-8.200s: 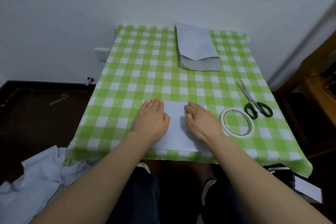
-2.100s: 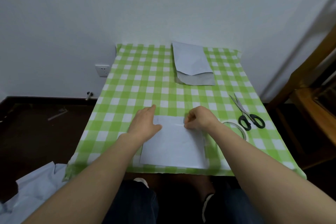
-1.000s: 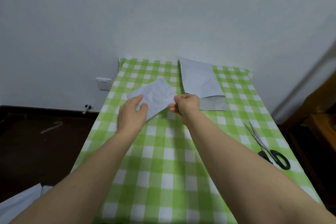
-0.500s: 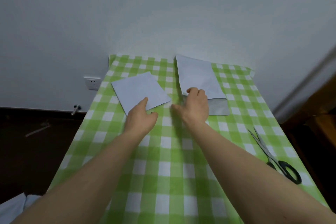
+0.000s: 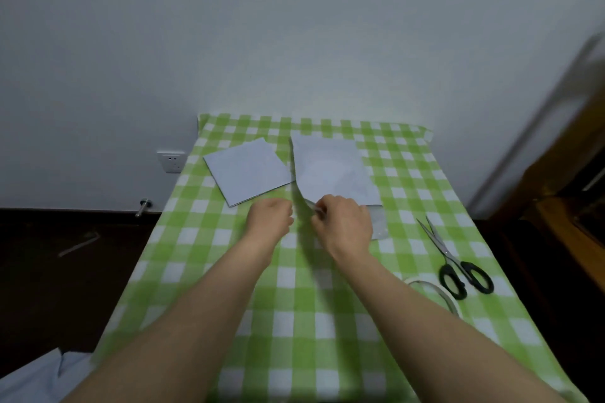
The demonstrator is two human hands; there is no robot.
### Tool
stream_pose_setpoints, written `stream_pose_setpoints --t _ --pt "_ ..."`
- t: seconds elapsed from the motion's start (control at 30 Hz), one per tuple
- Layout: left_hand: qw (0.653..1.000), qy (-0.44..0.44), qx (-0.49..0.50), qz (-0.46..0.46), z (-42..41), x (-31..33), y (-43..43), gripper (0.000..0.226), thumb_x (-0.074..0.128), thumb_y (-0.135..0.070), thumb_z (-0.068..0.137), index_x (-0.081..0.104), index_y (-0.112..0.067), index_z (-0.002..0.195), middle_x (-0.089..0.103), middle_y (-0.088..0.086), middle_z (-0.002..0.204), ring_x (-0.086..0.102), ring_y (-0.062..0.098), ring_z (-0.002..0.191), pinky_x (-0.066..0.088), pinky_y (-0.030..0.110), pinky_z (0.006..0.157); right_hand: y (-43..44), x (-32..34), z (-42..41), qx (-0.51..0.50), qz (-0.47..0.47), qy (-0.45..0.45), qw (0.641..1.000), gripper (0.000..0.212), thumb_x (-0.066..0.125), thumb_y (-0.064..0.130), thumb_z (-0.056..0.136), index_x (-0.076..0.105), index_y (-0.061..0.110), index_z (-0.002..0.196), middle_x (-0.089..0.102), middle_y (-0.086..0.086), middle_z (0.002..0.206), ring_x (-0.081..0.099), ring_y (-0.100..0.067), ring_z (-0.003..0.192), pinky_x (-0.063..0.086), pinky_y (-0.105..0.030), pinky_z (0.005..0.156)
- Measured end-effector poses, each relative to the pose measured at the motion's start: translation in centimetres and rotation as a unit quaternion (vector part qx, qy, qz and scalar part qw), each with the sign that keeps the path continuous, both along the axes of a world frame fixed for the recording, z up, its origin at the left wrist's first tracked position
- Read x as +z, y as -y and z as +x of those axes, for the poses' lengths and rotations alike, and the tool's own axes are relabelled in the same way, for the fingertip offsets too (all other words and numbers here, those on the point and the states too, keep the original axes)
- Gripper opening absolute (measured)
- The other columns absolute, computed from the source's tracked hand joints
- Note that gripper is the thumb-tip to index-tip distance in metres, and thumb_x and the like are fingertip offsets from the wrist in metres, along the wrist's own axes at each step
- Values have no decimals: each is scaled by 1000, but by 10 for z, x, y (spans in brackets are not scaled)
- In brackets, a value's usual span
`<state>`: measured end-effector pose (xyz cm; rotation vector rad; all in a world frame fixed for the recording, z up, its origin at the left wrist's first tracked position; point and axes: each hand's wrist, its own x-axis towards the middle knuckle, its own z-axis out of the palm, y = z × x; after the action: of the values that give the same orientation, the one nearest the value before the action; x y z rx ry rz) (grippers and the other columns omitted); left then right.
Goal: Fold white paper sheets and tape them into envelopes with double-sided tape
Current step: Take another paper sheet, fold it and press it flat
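Observation:
A folded white envelope lies flat at the far left of the green checked table. To its right a stack of white paper sheets lies at the far middle. My right hand pinches the near left corner of the top sheet and lifts that edge off the stack. My left hand hovers just left of it with loosely curled fingers, holding nothing. A roll of double-sided tape lies at the right, partly hidden by my right forearm.
Black-handled scissors lie near the table's right edge, beyond the tape. A white wall with a socket stands behind the table. Wooden furniture is at the far right. Crumpled white paper lies on the floor at the lower left.
My left hand has let go of the folded envelope, which now lies at the far left. My right hand has moved onto the paper stack and taken hold of the top sheet's corner.

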<state>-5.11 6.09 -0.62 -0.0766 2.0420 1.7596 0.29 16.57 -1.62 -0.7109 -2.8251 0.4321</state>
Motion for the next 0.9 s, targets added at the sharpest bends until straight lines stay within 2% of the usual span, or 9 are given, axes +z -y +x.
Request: stream_pose_setpoints --t 0.23,0.37,0.5,0.57,0.67,0.7,0.77,0.83,0.9 --pt "990 123 56 42 56 3 33 25 61 -27 90 54 -4 82 63 17 83 64 26 69 54 28 51 51 -5 78 124 -17 -25 992 28 50 27 92 67 20 113 64 -5 110 52 -29 106 32 -36 89" --pt "991 114 68 24 82 -1 51 12 66 -5 85 57 2 80 58 16 75 57 23 56 50 23 36 72 -11 111 174 -39 -28 984 29 52 25 89 68 22 112 66 -5 107 54 -28 103 34 -36 88" --pt "995 80 57 -20 99 -8 70 28 57 16 80 51 -3 60 52 10 64 49 19 52 44 17 33 79 -6 133 189 -98 -22 977 57 34 55 74 69 25 107 67 2 96 58 -20 92 38 -32 84" --pt "995 73 54 -39 102 -10 81 21 58 16 79 58 -3 71 58 10 68 54 19 56 47 20 43 67 -2 140 112 -183 -49 975 52 38 53 76 69 25 106 68 5 100 60 -15 90 45 -29 85" --pt "993 18 46 -108 97 -9 99 17 66 4 72 58 -10 69 58 8 76 56 25 68 46 27 62 36 1 145 -36 -252 -110 961 25 53 22 88 65 18 110 66 2 104 58 -15 87 47 -30 83" --pt "981 -38 25 -189 96 -8 102 14 67 -3 69 64 -9 82 60 12 89 58 29 83 46 31 74 26 1 145 -66 -258 -106 958 26 51 17 89 63 15 113 65 0 104 58 -16 89 46 -29 82" --pt "930 -167 -35 -325 100 -9 99 51 64 -11 76 55 -6 127 52 13 131 49 31 120 39 33 98 12 -4 142 -104 -280 -72 952 30 47 12 89 58 10 118 63 -4 104 61 -23 94 48 -33 84" --pt "910 -262 -120 -298 114 -7 86 61 61 -12 83 41 -10 140 38 8 147 34 23 136 26 28 109 7 -8 135 -111 -303 -43 945 33 44 9 89 57 9 119 63 -8 111 63 -28 97 51 -42 88" --pt "867 -327 -241 -289 127 -9 66 63 55 -18 89 29 -14 146 21 2 156 15 16 144 12 23 114 8 -11 129 -77 -277 -20 957 35 42 7 91 57 10 123 62 -8 123 60 -28 108 48 -41 95"
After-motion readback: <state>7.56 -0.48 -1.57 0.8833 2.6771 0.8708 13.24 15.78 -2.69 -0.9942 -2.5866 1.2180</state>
